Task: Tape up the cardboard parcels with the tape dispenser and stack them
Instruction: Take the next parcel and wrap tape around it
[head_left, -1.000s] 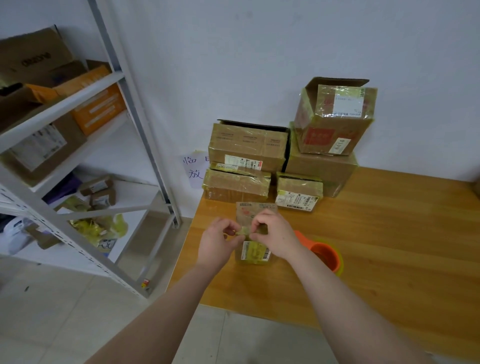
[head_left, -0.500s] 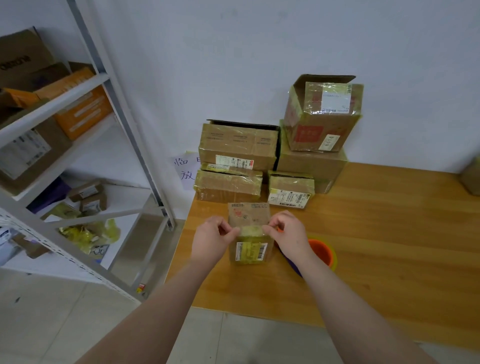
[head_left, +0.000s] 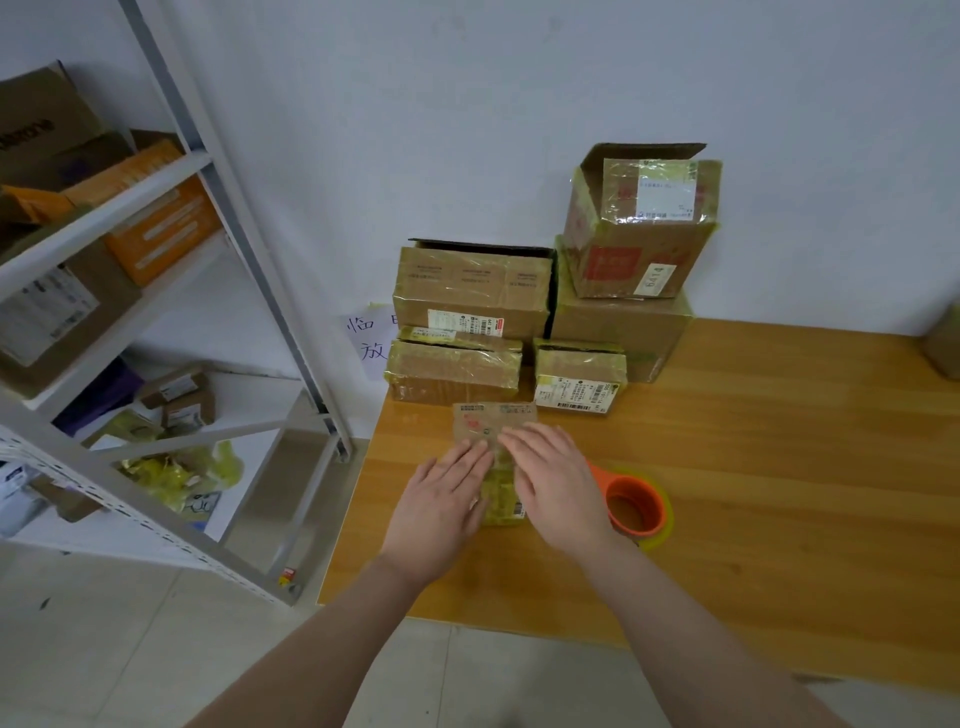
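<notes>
At the left of the frame a white metal shelf (head_left: 244, 223) holds cardboard boxes. In the lower centre the left hand (head_left: 441, 509) lies flat, fingers straight, on the small parcel (head_left: 493, 421) — it sits near the left edge of the wooden table (head_left: 779, 467), just in front of the stacked parcels (head_left: 472, 291) by the wall — and the right hand (head_left: 556, 483) presses on it too, fingers straight. Just right of this hand the orange tape dispenser (head_left: 636, 506) lies on the table.

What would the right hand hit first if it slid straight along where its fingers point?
Probably the low taped parcel just behind the small parcel that the right hand presses on; the gap between them is hard to judge.
</notes>
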